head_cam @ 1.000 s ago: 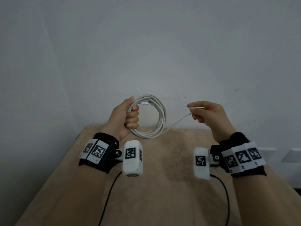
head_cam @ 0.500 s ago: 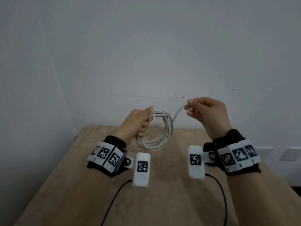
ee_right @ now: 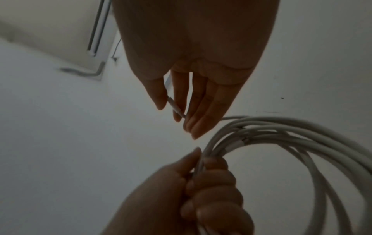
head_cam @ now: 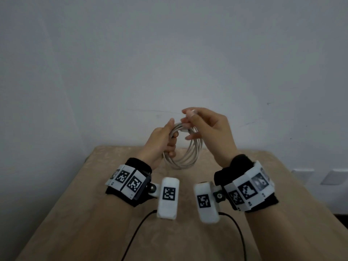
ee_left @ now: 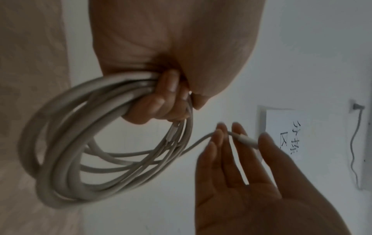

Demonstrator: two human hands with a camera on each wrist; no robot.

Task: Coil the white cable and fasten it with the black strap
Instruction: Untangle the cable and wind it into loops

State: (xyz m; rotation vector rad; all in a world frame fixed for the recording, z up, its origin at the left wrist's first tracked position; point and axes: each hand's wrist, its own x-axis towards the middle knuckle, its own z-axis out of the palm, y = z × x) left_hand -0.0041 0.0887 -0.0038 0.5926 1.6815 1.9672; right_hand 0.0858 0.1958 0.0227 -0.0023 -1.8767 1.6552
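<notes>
White cable [head_cam: 185,147] coiled, loops clenched inside curled left hand [head_cam: 160,140] fingers, hanging below them above table [head_cam: 94,213]. Free plug end [ee_left: 246,139] pinched between right hand [head_cam: 209,129] thumb and forefinger; other fingers extended.

The person is wearing a black band [head_cam: 138,167] on the left wrist and another [head_cam: 238,164] on the right, each carrying white tiles printed with black square codes. White camera blocks [head_cam: 168,197] are hanging below, trailing black cables [head_cam: 139,228]. Forearms are showing bare.

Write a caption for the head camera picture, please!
Left hand grips the coiled white cable; right hand pinches its loose end.
</notes>
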